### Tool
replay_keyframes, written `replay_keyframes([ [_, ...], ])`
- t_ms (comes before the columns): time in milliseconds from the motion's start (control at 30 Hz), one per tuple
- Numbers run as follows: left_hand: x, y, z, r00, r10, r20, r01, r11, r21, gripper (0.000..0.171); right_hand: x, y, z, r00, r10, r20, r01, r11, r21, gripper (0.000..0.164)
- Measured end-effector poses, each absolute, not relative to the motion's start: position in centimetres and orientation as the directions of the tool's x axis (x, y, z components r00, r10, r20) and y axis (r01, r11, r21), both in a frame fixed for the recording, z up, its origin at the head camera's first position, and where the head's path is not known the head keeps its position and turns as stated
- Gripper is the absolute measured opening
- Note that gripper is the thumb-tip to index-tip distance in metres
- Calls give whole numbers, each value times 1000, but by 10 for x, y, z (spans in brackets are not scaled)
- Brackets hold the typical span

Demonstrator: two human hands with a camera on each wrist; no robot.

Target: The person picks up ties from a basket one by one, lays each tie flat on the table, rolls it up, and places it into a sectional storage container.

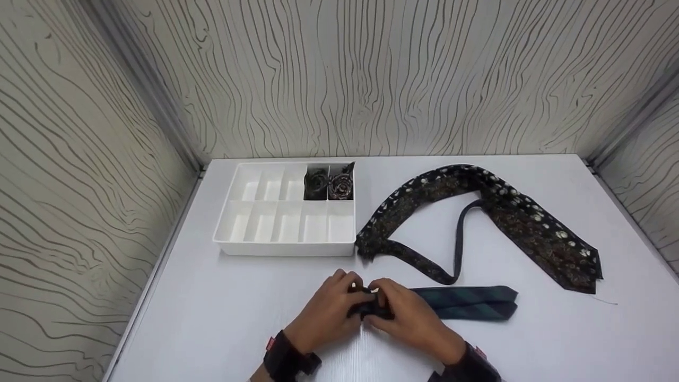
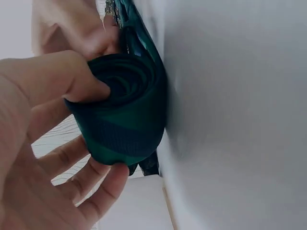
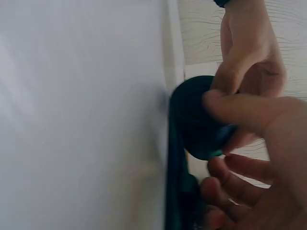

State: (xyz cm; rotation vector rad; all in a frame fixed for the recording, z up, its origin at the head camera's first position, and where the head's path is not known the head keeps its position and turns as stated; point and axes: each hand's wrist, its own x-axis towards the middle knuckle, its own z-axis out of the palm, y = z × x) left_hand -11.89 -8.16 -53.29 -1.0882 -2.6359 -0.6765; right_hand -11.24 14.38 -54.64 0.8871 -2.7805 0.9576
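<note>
A green and navy striped necktie (image 1: 477,303) lies partly rolled up at the front of the table, its flat tails stretching right. My left hand (image 1: 330,306) grips the roll from its left side. In the left wrist view, the thumb presses into the end of the coiled roll (image 2: 125,132) and the fingers curve around its outside. From the right, my right hand (image 1: 411,317) holds the same roll, its thumb laid on the coil (image 3: 189,108) in the right wrist view. Both hands hide much of the roll in the head view.
A white compartment tray (image 1: 286,249) stands behind my hands, to the left. Two dark rolled neckties (image 1: 316,183) sit in its back right compartments. A dark floral necktie (image 1: 522,217) lies in a loose arch on the right, touching the tray's corner.
</note>
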Motion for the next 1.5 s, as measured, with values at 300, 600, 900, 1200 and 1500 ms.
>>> replay_keyframes([
  [300, -120, -79, -533, -718, 598, 358, 696, 592, 406, 25, -122, 152, -547, -817, -540, 204, -519, 532, -669, 51],
  [600, -116, -75, -535, -722, 598, 348, 690, 594, 413, 37, -120, 155, -543, -828, -538, 157, -513, 615, -599, 49],
  [900, -115, -68, -535, -701, 625, 343, 713, 594, 374, 36, -121, 158, -540, -833, -545, 94, -478, 626, -616, 42],
  [1200, -114, -69, -534, -715, 612, 338, 699, 606, 381, 40, -121, 162, -539, -838, -537, 98, -497, 675, -546, 47],
  [1500, -114, -65, -533, -702, 609, 370, 712, 606, 354, 41, -125, 167, -542, -809, -580, 93, -531, 653, -540, 51],
])
